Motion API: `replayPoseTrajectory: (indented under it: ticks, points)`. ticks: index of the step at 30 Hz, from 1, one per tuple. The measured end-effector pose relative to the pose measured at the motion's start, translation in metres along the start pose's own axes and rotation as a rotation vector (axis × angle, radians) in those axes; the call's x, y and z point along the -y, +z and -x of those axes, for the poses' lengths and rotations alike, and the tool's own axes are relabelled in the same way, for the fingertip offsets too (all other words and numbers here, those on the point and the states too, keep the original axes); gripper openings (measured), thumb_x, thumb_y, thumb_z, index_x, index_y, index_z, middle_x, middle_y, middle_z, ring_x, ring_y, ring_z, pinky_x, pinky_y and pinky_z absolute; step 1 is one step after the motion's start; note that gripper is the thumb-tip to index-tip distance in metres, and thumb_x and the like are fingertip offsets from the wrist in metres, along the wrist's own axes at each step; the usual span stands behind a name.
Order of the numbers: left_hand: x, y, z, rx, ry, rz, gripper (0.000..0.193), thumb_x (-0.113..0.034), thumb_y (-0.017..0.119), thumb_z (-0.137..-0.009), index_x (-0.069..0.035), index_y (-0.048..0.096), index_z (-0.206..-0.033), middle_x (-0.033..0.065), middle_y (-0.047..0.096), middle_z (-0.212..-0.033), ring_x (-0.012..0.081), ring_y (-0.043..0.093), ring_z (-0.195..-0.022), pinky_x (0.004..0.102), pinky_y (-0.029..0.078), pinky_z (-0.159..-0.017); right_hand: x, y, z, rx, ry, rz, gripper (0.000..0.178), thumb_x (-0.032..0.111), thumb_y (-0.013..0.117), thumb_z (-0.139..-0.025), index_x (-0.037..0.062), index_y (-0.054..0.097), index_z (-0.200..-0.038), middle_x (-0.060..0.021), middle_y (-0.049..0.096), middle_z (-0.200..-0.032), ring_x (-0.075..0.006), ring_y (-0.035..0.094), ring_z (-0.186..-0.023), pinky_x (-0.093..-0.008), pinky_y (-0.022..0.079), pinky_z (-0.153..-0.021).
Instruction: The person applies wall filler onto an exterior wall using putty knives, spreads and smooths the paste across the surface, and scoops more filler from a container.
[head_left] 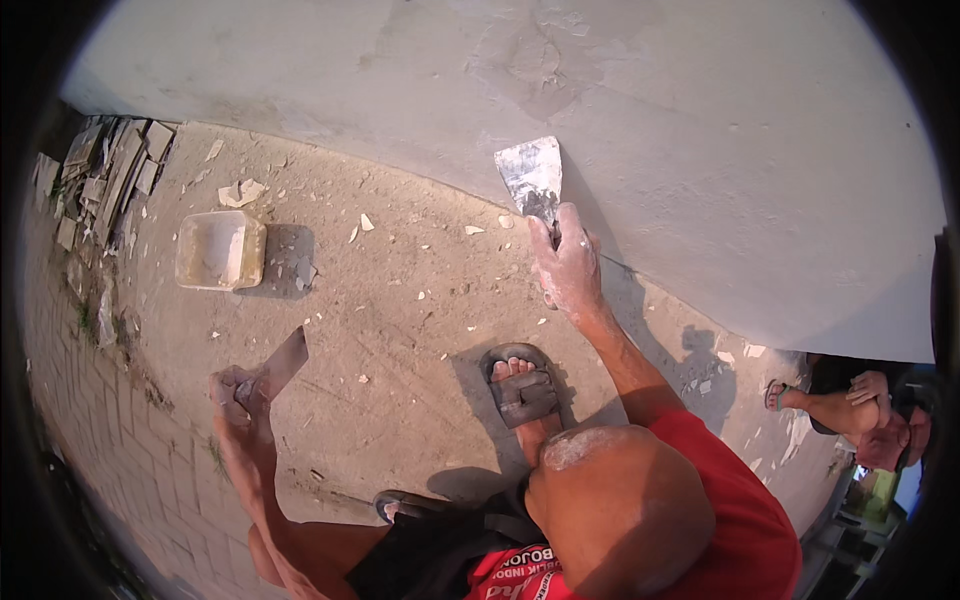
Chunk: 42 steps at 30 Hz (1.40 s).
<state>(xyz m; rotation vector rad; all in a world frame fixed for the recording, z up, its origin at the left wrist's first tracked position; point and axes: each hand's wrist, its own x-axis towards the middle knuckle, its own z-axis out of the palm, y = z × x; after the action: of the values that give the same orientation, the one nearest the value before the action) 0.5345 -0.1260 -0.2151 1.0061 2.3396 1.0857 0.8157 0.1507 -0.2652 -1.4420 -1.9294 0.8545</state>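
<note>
My right hand (570,265) is closed round the handle of a putty knife (530,172). Its wide blade, smeared with white and grey filler, points up at the foot of a pale wall (740,190); whether it touches the wall I cannot tell. Above the blade, a rough, darker patch (535,65) marks the wall. At the left, well away from the wall, my left hand (238,396) grips a second scraper (287,360), its flat, dark blade slanting up and to the right. Whitish dust coats both hands.
A squarish translucent tub (257,258) with pale residue stands on the dusty ground (400,290), which is strewn with white flakes. Broken boards or tiles (120,175) are piled far left, beside brick paving (120,440). Another person (850,410) is at the far right, by the wall's end.
</note>
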Motion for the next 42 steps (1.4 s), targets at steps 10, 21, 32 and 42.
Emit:
replayPoseTrajectory:
  ticks: [10,21,32,42]
  points:
    - [-0.010,0.057,-0.016,0.052,-0.364,1.063,0.019,-0.015,0.064,-0.094,-0.005,0.050,-0.102,0.0000,0.058,-0.091,0.0070,0.056,-0.083,0.0244,0.045,-0.075,0.021,-0.009,0.046,0.834,0.222,-0.695,0.033,0.030,0.055,-0.099,-0.0019,0.063,-0.098,-0.0036,0.062,-0.078,-0.0107,0.057,-0.072,-0.0284,0.047,-0.066]
    - [-0.017,0.045,-0.007,-0.041,-0.223,1.095,0.025,-0.015,0.067,-0.090,-0.004,0.051,-0.105,-0.0028,0.051,-0.083,0.0059,0.049,-0.067,0.0211,0.043,-0.058,-0.003,0.036,0.020,0.767,0.203,-0.368,0.031,0.027,0.054,-0.100,-0.0012,0.063,-0.108,-0.0009,0.059,-0.078,-0.0085,0.054,-0.070,-0.0253,0.044,-0.061]
    - [-0.023,0.048,-0.005,-0.081,-0.172,0.519,0.027,-0.018,0.065,-0.093,-0.001,0.048,-0.106,0.0012,0.054,-0.079,0.0074,0.050,-0.067,0.0224,0.044,-0.059,0.095,-0.014,0.057,0.675,-0.607,0.298,0.030,0.015,0.066,-0.087,0.0003,0.063,-0.113,-0.0159,0.065,-0.088,-0.0292,0.064,-0.073,-0.0382,0.050,-0.063]
    - [-0.020,0.042,0.005,-0.135,-0.052,0.394,0.022,-0.008,0.065,-0.092,0.000,0.049,-0.105,0.0070,0.060,-0.085,0.0118,0.055,-0.075,0.0261,0.047,-0.067,0.058,-0.028,0.020,0.058,-0.582,0.491,0.024,0.014,0.064,-0.089,0.0006,0.060,-0.108,-0.0144,0.064,-0.086,-0.0311,0.066,-0.070,-0.0404,0.050,-0.057]
